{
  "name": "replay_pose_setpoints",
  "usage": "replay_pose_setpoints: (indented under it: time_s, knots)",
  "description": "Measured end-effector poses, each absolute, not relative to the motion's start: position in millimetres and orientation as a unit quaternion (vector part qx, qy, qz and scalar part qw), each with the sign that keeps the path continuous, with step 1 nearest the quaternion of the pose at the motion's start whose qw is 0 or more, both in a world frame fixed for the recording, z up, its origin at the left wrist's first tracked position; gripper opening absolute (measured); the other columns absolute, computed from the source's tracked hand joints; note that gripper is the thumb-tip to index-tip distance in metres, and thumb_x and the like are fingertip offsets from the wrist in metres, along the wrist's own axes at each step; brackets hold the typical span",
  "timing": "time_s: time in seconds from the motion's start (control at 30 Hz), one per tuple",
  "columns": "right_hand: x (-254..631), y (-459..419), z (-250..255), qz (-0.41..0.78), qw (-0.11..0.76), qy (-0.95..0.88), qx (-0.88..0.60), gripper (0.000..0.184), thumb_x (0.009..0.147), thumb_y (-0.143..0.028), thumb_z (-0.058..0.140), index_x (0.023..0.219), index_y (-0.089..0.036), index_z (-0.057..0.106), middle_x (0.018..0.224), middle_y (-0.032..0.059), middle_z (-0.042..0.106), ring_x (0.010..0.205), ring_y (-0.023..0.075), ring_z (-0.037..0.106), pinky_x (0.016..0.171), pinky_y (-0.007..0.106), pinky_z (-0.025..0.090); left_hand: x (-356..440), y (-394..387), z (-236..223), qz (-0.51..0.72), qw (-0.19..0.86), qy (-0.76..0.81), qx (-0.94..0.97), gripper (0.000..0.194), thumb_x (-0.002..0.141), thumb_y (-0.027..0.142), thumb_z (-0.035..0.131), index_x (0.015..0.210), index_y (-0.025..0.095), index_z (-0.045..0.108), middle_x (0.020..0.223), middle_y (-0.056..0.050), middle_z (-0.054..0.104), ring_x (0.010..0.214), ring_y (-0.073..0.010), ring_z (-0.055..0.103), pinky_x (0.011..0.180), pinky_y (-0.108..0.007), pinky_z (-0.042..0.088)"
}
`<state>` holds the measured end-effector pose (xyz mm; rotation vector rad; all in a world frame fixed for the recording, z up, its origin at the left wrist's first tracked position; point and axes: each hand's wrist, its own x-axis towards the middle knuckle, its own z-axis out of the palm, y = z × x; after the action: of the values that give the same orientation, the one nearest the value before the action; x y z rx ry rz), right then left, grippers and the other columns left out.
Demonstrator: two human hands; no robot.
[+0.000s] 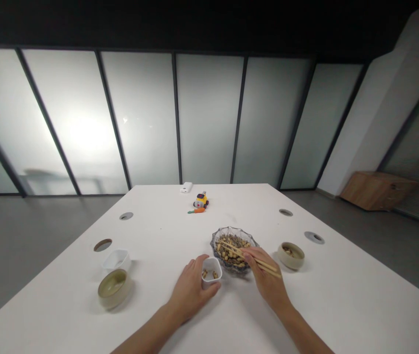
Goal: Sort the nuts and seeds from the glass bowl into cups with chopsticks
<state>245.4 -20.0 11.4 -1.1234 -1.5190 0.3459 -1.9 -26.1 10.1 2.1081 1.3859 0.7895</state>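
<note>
One white table point(157, 246), smooth-topped, seen from the worker's side. One clear glass bowl point(238, 269), faceted, jagged at the rim, heaped with dark slender seeds point(239, 240) and tan nut-like pieces point(227, 256). One right hand point(268, 284), closed on a pair of pale, wood-coloured chopsticks point(268, 268) — tips at the heap, contact I cannot tell. One left hand point(190, 285), half open, thumb and fingers curved about a small white cup point(212, 282), squarish, a few pieces inside, just beside the glass bowl. Two rounded bowls: olive bowl point(113, 296) on the left; beige bowl point(291, 264), partly filled, on the right. One pale squarish dish point(117, 260), just behind the olive bowl. One yellow toy vehicle point(201, 200), any lettering too small to read. One orange toy carrot point(197, 211), green-ended, just before it.
</note>
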Motion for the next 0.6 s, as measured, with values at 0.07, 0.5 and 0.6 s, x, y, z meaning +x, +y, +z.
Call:
replay_pose_setpoints:
  time_s: [0.07, 0.5, 0.6]
  knots:
    - [245, -20, 11, 0.145, 0.576, -0.641, -0.487, 0.038, 0.101, -0.053, 0.058, 0.098, -0.024, 0.082, 0.104, 0.0112, 0.079, 0.100, 0.0281, 0.073, 0.096, 0.046, 0.059, -2, -26, 10, 0.287, 0.247, 0.509, 0.773, 0.055, 0.082, 0.030, 0.070, 0.134, 0.021, 0.054, 0.125, -0.011, 0.068, 0.117, -0.0296, 0.062, 0.106, -0.042, 0.045]
    - [252, -23, 16, 0.223, 0.635, -0.548, -0.496, 0.044, 0.097, -0.064, 0.059, 0.092, -0.023, 0.076, 0.105, 0.0119, 0.076, 0.092, 0.0269, 0.076, 0.087, 0.046, 0.066, -2, -25, 8, 0.276, 0.248, 0.516, 0.772, 0.060, 0.082, 0.032, 0.068, 0.139, 0.020, 0.052, 0.126, -0.012, 0.067, 0.116, -0.0288, 0.061, 0.104, -0.040, 0.044]
    - [260, -24, 22, 0.280, 0.672, -0.496, -0.473, 0.042, 0.095, -0.063, 0.063, 0.095, -0.022, 0.074, 0.104, 0.0111, 0.077, 0.089, 0.0262, 0.078, 0.089, 0.047, 0.066, -2, -25, 8, 0.278, 0.248, 0.515, 0.772, 0.062, 0.082, 0.031, 0.069, 0.140, 0.020, 0.051, 0.127, -0.012, 0.066, 0.118, -0.0290, 0.061, 0.106, -0.041, 0.044]
